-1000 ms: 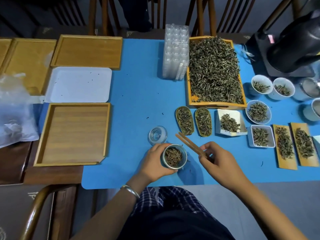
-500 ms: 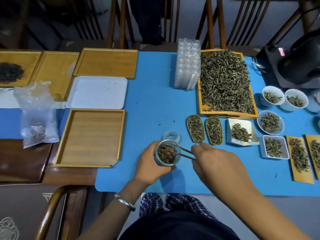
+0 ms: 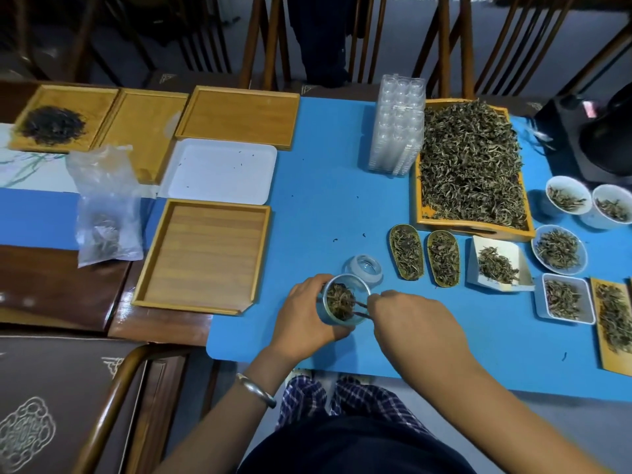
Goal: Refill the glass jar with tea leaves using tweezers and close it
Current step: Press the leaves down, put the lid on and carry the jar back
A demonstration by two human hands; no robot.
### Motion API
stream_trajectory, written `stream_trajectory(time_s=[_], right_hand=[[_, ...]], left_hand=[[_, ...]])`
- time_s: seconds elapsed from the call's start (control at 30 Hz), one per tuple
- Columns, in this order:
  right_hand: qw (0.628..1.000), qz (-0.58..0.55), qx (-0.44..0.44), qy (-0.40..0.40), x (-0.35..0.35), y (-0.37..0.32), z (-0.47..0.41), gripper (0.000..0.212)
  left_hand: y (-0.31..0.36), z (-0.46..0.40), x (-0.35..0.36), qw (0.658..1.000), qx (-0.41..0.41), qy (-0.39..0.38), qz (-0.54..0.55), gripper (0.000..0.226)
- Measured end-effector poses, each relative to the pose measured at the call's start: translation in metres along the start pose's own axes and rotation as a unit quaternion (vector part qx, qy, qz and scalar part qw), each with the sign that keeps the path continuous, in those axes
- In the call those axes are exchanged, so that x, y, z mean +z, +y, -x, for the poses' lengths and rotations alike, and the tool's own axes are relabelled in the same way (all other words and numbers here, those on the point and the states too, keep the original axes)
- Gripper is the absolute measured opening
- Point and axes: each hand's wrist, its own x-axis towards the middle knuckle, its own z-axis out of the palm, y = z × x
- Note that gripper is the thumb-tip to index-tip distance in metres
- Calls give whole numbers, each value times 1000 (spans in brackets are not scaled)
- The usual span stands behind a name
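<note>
Both of my hands are at the near edge of the blue desk (image 3: 325, 186). My left hand (image 3: 302, 316) has its fingers curled round the glass jar (image 3: 343, 301), thumb under the near side, tilting its open mouth toward me. Tea leaves (image 3: 338, 301) lie inside it. My right hand (image 3: 415, 323) pinches the tweezers (image 3: 360, 309) between thumb and fingers; the dark tips reach over the jar's right rim and into the leaves. Whether the tips grip a leaf I cannot tell.

Just behind the jar, touching nothing of mine, sits the glass lid (image 3: 364, 268). To its right stand two small oval scoops (image 3: 407, 253) of leaf side by side, then a white paper box (image 3: 499, 265) with a small heap. Further back is the wooden tray (image 3: 473, 165) piled with loose leaf, and beside it a stack of clear plastic cups (image 3: 396, 126). On my left lies an empty wooden tray (image 3: 205, 256), with a white tray (image 3: 220, 171) behind it.
</note>
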Motion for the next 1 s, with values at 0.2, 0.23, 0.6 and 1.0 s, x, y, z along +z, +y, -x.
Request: stream_trajectory(time_s=[0.2,0.23,0.6,1.0], right_hand=[[998,7,22,54,5,6,1,31],[999,4,20,50,4,5,0,29],[998,-11,11,57,1,9,-8,32],[998,4,14,64,2,8,-19,28]], left_hand=[[-3,1,-5,1000,-7,4,11,70],[-2,0,-5,1000,-7,3,9,69],[-3,-4,-8,1000,-1,-3,23,68],[-8,-8,-8,999,-2,-13,33,70]])
